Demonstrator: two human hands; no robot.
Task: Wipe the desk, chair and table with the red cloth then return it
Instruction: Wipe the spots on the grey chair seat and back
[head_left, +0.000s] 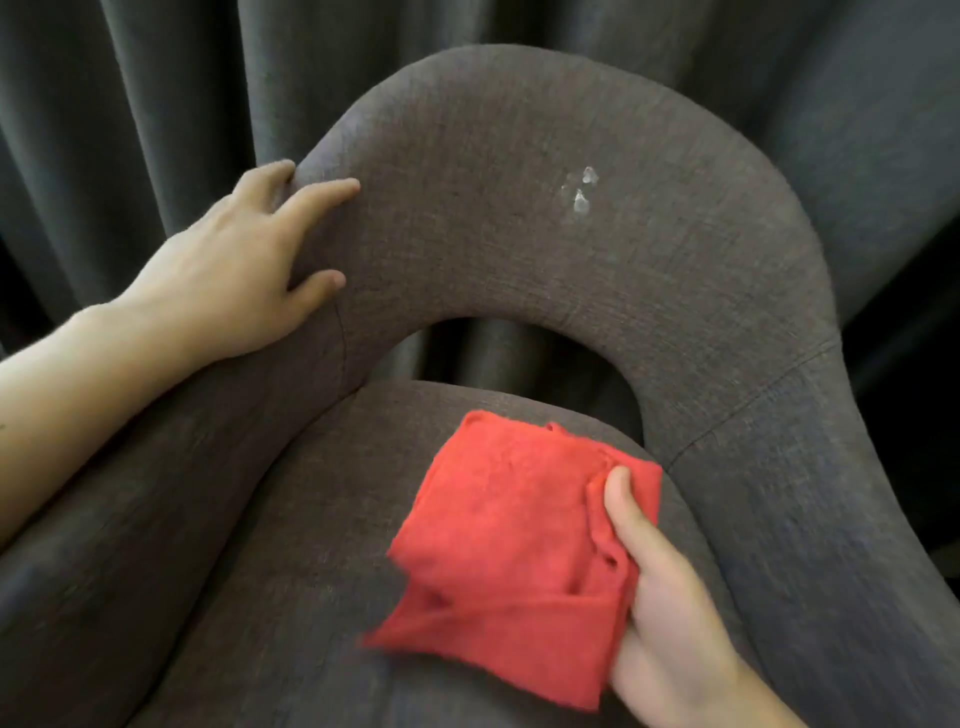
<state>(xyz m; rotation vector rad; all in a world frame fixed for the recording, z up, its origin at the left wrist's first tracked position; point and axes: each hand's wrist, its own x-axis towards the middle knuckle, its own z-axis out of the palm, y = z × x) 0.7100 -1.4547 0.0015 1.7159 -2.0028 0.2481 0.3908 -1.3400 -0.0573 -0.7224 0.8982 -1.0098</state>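
A grey fabric chair (493, 249) with a curved backrest fills the view. A small whitish stain (581, 189) marks the backrest, right of its middle. My right hand (660, 597) grips a folded red cloth (514, 545) by its right edge, thumb on top, over the chair's seat cushion (311, 545). The cloth's left side is blurred. Fingers spread, my left hand (234, 270) rests on the backrest's upper left edge and holds nothing. Neither desk nor table is in view.
Dark grey curtains (156, 104) hang close behind the chair and show through the gap (498, 353) between backrest and seat. The chair's right arm (810, 493) curves down at the right.
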